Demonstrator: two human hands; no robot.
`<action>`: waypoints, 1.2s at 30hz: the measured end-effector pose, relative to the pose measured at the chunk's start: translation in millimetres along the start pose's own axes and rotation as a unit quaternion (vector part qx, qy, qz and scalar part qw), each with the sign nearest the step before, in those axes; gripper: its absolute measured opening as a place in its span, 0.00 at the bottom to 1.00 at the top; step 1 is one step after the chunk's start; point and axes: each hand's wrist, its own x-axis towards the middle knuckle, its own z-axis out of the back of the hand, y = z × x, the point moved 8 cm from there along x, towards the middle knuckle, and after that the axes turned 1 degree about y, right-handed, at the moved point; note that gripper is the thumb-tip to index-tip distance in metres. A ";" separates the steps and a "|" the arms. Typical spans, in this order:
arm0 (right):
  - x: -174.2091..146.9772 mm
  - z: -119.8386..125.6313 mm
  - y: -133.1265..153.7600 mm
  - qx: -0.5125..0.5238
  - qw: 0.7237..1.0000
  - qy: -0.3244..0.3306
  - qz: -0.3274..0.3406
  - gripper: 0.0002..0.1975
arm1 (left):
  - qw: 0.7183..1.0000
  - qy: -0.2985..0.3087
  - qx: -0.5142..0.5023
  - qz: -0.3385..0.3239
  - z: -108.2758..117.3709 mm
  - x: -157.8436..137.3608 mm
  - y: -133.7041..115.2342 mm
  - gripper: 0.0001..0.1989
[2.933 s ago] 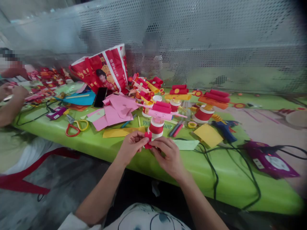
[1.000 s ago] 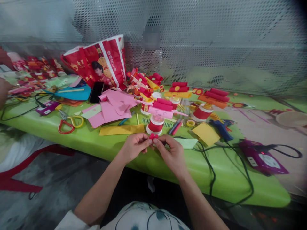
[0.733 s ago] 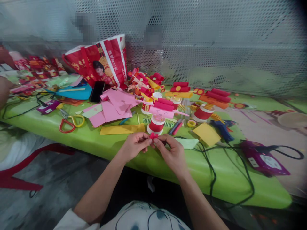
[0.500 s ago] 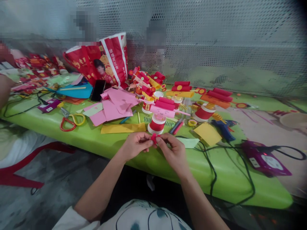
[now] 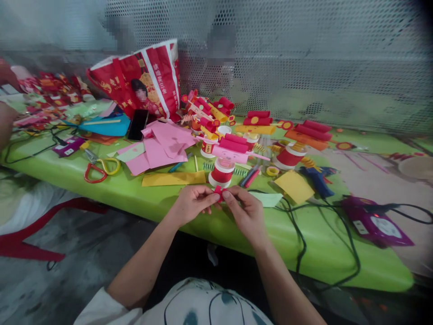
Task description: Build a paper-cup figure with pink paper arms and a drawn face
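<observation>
A small piece of red paper [image 5: 219, 191] is pinched between my two hands at the front edge of the green table [image 5: 162, 198]. My left hand [image 5: 192, 203] has thumb and fingers closed on its left side. On its right side, the thumb and fingertips of my right hand [image 5: 246, 210] close on it too. Just behind them stands a paper figure [image 5: 230, 151] with a pink face and red rolls on top, set on a red and white cup-like base [image 5: 221, 174]. A yellow paper strip [image 5: 172, 178] lies to the left of it.
Scissors [image 5: 101, 169], pink paper sheets [image 5: 167, 144] and a phone [image 5: 138, 125] lie to the left. A red bag [image 5: 142, 83] stands behind. More paper figures [image 5: 291, 155], a blue glue gun [image 5: 318, 183], a purple box [image 5: 375, 221] and black cables [image 5: 301, 239] occupy the right.
Both hands stay in nearly the same place with the red paper, and the fingers have shifted slightly on it. The view has tilted a little.
</observation>
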 end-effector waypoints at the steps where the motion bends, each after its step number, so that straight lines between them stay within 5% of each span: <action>1: -0.4 -0.1 -1.3 0.006 1.000 0.002 -0.007 0.14 | 1.000 0.003 -0.002 -0.003 -0.3 0.0 -0.4 0.17; 36: 0.8 -1.8 6.9 -0.021 0.999 0.012 0.022 0.09 | 1.000 0.004 0.008 -0.014 -0.4 -1.3 -3.5 0.15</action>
